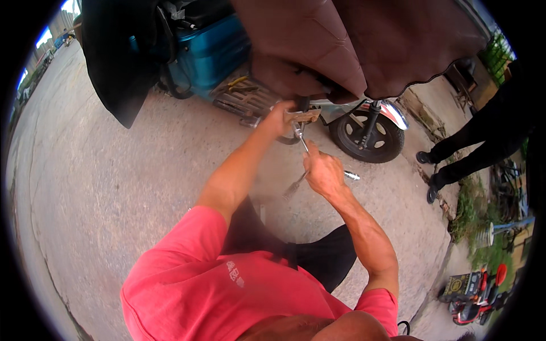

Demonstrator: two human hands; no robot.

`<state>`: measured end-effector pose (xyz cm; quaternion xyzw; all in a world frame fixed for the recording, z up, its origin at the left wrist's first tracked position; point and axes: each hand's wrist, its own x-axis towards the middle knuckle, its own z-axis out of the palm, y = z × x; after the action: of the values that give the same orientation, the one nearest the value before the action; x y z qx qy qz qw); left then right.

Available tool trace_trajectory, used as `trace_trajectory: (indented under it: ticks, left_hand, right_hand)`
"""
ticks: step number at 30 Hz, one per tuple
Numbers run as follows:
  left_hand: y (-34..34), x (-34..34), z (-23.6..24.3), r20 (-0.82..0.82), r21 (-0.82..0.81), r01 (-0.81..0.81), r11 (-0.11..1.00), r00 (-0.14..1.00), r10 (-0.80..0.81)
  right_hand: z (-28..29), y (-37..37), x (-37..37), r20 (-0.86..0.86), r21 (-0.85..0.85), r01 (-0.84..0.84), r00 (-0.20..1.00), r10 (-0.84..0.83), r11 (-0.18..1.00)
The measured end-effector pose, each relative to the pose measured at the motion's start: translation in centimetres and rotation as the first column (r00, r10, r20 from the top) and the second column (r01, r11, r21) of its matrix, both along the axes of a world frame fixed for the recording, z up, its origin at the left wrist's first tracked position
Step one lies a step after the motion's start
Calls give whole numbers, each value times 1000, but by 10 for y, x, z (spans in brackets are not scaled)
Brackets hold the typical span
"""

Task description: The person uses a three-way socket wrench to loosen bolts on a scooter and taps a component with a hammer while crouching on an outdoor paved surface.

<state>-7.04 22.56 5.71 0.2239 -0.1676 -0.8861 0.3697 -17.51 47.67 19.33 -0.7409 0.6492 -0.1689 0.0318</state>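
Note:
My left hand point(277, 120) grips a rusty flat metal piece point(309, 116) beside the scooter's footboard point(242, 96). A silver socket point(297, 129) on a wrench sits just below that piece. My right hand point(322, 169) is closed on the wrench's shaft point(305, 145), below and right of my left hand; a further handle point(294, 187) sticks out downward from it, blurred. A shiny silver tool point(352, 175) lies on the concrete just right of my right hand. The scooter's front wheel point(367, 139) stands at the right of the work.
A brown quilted cover point(415, 40) drapes over the scooter, with a teal box point(210, 51) and black cover point(114, 62) at left. A person in black trousers point(472, 142) stands at right. A red scooter point(472, 307), weeds point(469, 210) and concrete ground point(114, 187) surround me.

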Motion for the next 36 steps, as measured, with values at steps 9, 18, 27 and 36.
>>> trace_trajectory:
  ticks: [9,18,27,36]
  left_hand:
    - [-16,8,-16,-65,3,61,998,996,-61]
    - [2,7,-1,-10,3,75,997,997,-75]
    - [29,2,47,47,5,60,998,997,-60]
    - [-3,-4,-3,-30,-73,55,996,998,-57]
  right_hand:
    - [-23,-9,-7,-202,-49,-106,975,94,993]
    - [0,-7,11,-356,-71,-61,934,31,996]
    - [6,-19,12,-519,-21,-114,850,87,993]
    - [-61,-18,0,377,-194,-17,922,91,981]
